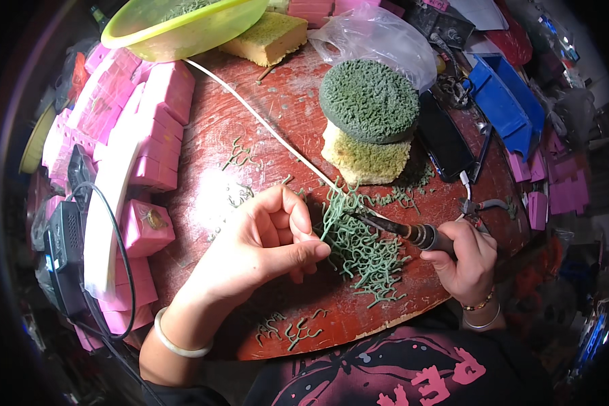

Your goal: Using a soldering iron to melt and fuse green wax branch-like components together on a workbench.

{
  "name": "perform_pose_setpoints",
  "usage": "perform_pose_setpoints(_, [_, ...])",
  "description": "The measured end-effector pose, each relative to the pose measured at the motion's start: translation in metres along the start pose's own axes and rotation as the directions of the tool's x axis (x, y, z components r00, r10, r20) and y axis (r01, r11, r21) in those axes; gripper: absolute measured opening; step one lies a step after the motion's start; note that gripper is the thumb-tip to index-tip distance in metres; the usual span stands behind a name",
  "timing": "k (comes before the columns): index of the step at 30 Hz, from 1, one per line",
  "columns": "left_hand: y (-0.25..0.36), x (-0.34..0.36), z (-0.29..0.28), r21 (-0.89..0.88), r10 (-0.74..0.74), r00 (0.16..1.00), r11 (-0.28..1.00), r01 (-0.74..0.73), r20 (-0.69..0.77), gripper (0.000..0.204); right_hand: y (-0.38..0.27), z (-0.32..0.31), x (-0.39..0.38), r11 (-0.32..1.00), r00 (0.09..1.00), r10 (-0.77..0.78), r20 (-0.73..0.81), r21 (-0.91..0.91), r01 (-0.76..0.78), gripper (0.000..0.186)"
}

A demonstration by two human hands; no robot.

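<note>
My left hand (pixel 267 237) pinches the stem of a thin green branched piece (pixel 331 211) between thumb and forefinger. Wrapped round the handle of a soldering iron (pixel 423 235) is my right hand (pixel 468 260). The iron's dark tip points left and reaches the upper branches of the held piece; whether it touches them I cannot tell. Just below the tip lies a heap of similar green branched pieces (pixel 372 264). A round, rough-surfaced dark green block (pixel 369 101) rests on a yellowish sponge-like block (pixel 365 157) beyond the heap.
Stacked pink blocks (pixel 159 155) line the left side, beside a black box (pixel 64 237) with cables. A yellow-green bowl (pixel 183 30) stands at the far left. A white cable (pixel 264 122) crosses the red table (pixel 223 95). At right lie a phone (pixel 446 139) and a blue bin (pixel 504 101).
</note>
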State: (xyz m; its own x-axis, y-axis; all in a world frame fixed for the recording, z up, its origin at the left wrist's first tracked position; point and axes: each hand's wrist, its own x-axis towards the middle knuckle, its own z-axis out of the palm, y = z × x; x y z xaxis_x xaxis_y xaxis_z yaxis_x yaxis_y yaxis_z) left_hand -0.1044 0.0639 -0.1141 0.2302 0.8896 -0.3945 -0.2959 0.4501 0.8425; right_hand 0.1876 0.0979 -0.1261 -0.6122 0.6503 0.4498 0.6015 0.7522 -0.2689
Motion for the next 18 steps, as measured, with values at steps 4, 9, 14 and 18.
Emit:
perform_pose_setpoints(4, [0.0005, -0.0001, 0.0, 0.018, -0.004, 1.0, 1.0, 0.004, 0.012, 0.026, -0.0003, 0.0001, 0.0013, 1.0, 1.0, -0.013, -0.003, -0.003, 0.013, 0.037])
perform_pose_setpoints(9, [0.0014, -0.0001, 0.0012, 0.019, -0.012, 1.0, 1.0, 0.012, 0.008, 0.026, 0.0, 0.0007, 0.0018, 1.0, 1.0, -0.027, -0.005, -0.006, 0.027, 0.036])
perform_pose_setpoints(14, [0.0012, 0.0001, 0.0023, 0.019, -0.014, 1.0, 1.0, 0.014, 0.004, 0.026, 0.0016, 0.0013, 0.0007, 1.0, 1.0, -0.027, -0.002, -0.002, 0.027, 0.036])
perform_pose_setpoints(18, [0.0011, 0.0003, 0.0019, 0.018, -0.01, 1.0, 1.0, 0.01, 0.011, 0.026, 0.001, 0.0013, 0.0013, 1.0, 1.0, -0.027, 0.001, -0.007, 0.027, 0.036])
